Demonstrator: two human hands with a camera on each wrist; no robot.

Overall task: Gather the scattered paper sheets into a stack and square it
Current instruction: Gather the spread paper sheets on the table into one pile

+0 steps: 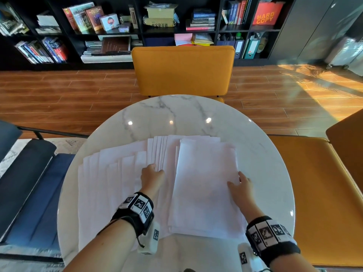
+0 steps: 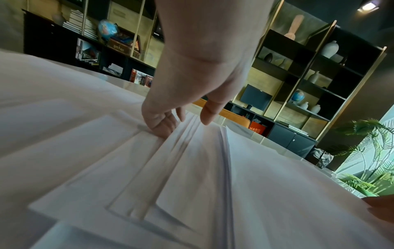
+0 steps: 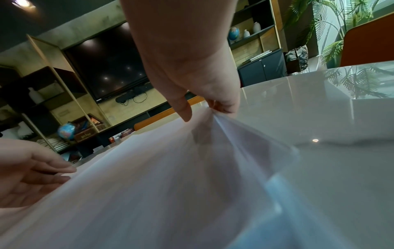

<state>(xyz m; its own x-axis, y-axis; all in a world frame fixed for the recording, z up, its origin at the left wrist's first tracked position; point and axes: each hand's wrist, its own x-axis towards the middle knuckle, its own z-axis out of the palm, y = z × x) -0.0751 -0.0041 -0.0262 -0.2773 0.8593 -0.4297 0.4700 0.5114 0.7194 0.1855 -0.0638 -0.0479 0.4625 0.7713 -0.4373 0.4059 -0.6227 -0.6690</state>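
The right hand [image 1: 240, 188] pinches the right edge of the gathered pile [image 1: 206, 185], thumb on top and fingers curled under the lifted edge. The left hand [image 1: 152, 174] has its fingers tucked in among the fanned sheets [image 1: 110, 173] (whether it pinches one or only presses, I cannot tell). All the paper lies on the round marble table [image 1: 176, 114], the pile at right overlapping the fan that spreads left.

The likely trouble is slippage: the tabletop looks glossy, so a sideways push could slide the whole fan rather than close it, sending the outermost sheets toward the left rim. Lifting only one edge may also bow or crease the pile.

The left fingertips are buried in paper, both wrist views are motion-blurred, and the sheet count cannot be made out.
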